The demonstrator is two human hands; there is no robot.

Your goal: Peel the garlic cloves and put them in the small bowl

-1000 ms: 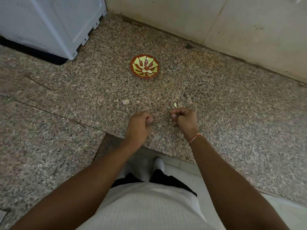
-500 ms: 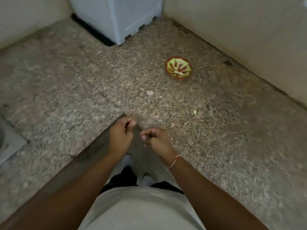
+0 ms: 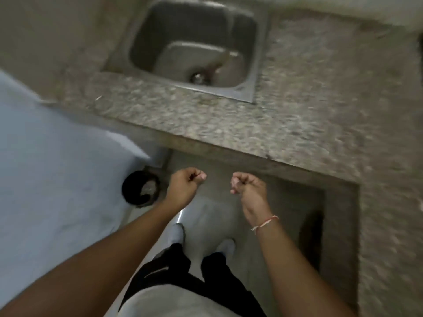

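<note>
Left hand [image 3: 185,185] and right hand [image 3: 248,185] both fisted, held apart over the floor short of the counter edge; blur hides whether either holds garlic. Beyond them: speckled stone counter [image 3: 297,124], then steel sink [image 3: 194,49] set into it. Small bowl out of view.

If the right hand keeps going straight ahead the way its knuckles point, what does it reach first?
Probably the front edge of the granite counter, just ahead of the right hand. The sink lies beyond. Height is unclear, so the hand could pass under the edge.
</note>
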